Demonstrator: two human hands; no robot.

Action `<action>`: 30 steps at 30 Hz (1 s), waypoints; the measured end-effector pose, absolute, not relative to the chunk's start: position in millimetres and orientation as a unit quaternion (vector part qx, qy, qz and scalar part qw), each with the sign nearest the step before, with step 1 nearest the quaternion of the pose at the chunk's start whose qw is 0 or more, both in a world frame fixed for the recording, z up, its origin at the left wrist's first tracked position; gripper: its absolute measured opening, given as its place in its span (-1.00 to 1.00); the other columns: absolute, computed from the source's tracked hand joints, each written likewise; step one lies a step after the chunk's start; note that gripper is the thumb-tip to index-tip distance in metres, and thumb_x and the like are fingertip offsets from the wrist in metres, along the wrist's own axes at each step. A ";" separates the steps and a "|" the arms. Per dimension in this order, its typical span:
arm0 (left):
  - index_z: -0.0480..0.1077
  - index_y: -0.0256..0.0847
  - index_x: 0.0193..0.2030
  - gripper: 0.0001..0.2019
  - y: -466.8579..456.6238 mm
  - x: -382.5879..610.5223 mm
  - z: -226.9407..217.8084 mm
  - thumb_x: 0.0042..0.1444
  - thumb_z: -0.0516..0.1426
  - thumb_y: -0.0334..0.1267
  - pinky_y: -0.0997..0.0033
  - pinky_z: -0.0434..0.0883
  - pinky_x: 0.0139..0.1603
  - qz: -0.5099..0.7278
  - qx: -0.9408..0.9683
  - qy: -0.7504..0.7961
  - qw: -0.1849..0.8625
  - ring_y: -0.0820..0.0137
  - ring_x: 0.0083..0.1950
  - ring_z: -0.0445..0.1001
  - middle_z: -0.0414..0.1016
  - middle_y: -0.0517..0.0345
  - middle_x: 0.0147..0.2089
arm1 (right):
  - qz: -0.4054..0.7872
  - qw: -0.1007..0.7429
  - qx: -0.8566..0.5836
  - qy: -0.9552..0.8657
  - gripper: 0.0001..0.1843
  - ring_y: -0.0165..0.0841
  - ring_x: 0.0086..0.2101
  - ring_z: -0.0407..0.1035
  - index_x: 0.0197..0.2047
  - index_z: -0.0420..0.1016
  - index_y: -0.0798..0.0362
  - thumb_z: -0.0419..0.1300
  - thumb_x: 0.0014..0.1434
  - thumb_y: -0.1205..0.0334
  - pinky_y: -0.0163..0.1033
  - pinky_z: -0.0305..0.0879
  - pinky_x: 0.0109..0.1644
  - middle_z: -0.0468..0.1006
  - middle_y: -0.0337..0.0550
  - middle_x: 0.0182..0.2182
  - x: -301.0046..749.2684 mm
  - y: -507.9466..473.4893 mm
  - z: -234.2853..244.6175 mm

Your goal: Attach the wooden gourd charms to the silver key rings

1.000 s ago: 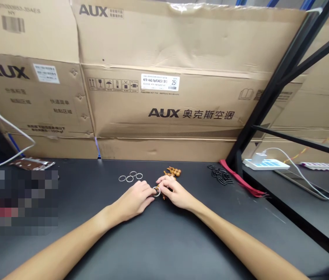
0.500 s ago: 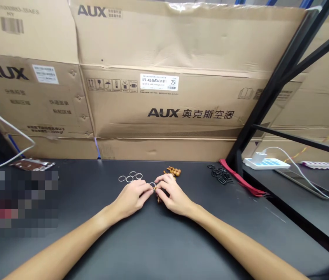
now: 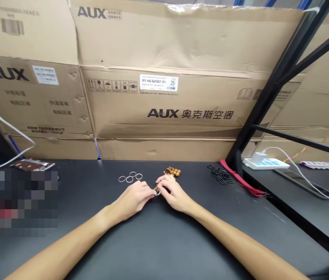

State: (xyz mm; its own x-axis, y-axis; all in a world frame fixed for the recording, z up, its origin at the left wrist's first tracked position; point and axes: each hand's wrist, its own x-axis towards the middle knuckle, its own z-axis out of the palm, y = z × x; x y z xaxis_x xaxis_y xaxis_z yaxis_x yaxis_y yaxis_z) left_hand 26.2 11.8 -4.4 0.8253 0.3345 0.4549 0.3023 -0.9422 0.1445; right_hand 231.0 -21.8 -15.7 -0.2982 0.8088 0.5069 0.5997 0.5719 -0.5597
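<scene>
Head view: a person's left hand [image 3: 135,197] pinches a metal ring [image 3: 159,193] between its fingers at a black surface [image 3: 153,241], while the right hand's [image 3: 176,194] fingers curl against it, their exact grip unclear. Orange cord [image 3: 156,188] shows beside the ring. Four loose rings [image 3: 132,177] lie to its left, wooden-bead pendants [image 3: 177,172] just beyond it, black loops [image 3: 221,175] well to its right.

Bare left hand [image 3: 134,196], bare right hand [image 3: 176,193], slim fingers [image 3: 147,191], bare forearms [image 3: 74,235]
</scene>
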 end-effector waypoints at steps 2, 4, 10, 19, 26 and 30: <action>0.43 -0.18 -0.12 -0.74 12.0 25.8 -4.6 0.35 -0.09 -0.30 0.37 0.29 -0.19 0.244 0.955 0.169 0.026 0.37 -0.26 0.35 0.46 0.10 -0.29 | 0.138 0.393 -0.437 -0.797 -0.73 -0.28 -0.12 0.29 -0.41 0.36 0.03 -0.01 0.31 0.21 -0.05 0.19 0.06 0.43 -0.09 -0.19 231.3 -21.5 -15.9; 0.43 -0.20 -0.15 -0.73 12.7 25.7 -5.5 0.35 -0.09 -0.29 0.36 0.30 -0.18 0.254 0.951 0.176 0.025 0.36 -0.25 0.36 0.46 0.08 -0.28 | 0.138 0.399 -0.434 -0.796 -0.73 -0.28 -0.11 0.29 -0.42 0.35 0.03 0.00 0.31 0.21 -0.05 0.17 0.08 0.43 -0.10 -0.19 231.6 -21.3 -15.7; 0.43 -0.18 -0.20 -0.79 15.9 26.6 -9.2 0.32 -0.03 -0.29 0.34 0.33 -0.08 0.286 0.931 0.214 0.078 0.36 -0.17 0.40 0.48 0.09 -0.19 | 0.112 0.411 -0.430 -0.796 -0.78 -0.28 -0.12 0.28 -0.35 0.38 0.03 0.01 0.31 0.22 -0.03 0.19 0.07 0.42 -0.08 -0.18 230.4 -24.6 -13.6; 0.44 -0.17 -0.27 -0.77 14.3 27.3 -8.2 0.30 -0.02 -0.24 0.32 0.30 -0.14 0.261 0.925 0.273 0.049 0.35 -0.24 0.41 0.49 0.14 -0.28 | -0.010 0.376 -0.397 -0.837 -0.84 -0.21 -0.08 0.21 -0.34 0.41 0.04 0.05 0.25 0.29 0.06 0.17 0.10 0.40 -0.03 -0.13 228.6 -28.7 -13.6; 0.45 -0.19 -0.27 -0.74 7.4 28.8 -1.3 0.31 -0.04 -0.23 0.32 0.27 -0.14 0.236 0.947 0.217 0.020 0.36 -0.23 0.40 0.49 0.11 -0.28 | 0.004 0.382 -0.432 -0.817 -0.82 -0.22 -0.09 0.22 -0.41 0.39 0.06 0.06 0.22 0.33 0.01 0.21 0.06 0.39 -0.03 -0.14 236.9 -19.8 -16.1; 0.43 -0.18 -0.32 -0.79 8.8 27.0 -4.0 0.23 0.08 -0.14 0.31 0.31 -0.10 0.246 0.939 0.235 0.055 0.34 -0.19 0.41 0.48 0.12 -0.21 | 0.010 0.341 -0.439 -0.831 -0.84 -0.22 -0.08 0.21 -0.40 0.39 0.06 0.08 0.23 0.30 0.01 0.19 0.08 0.37 -0.03 -0.12 237.6 -19.7 -19.2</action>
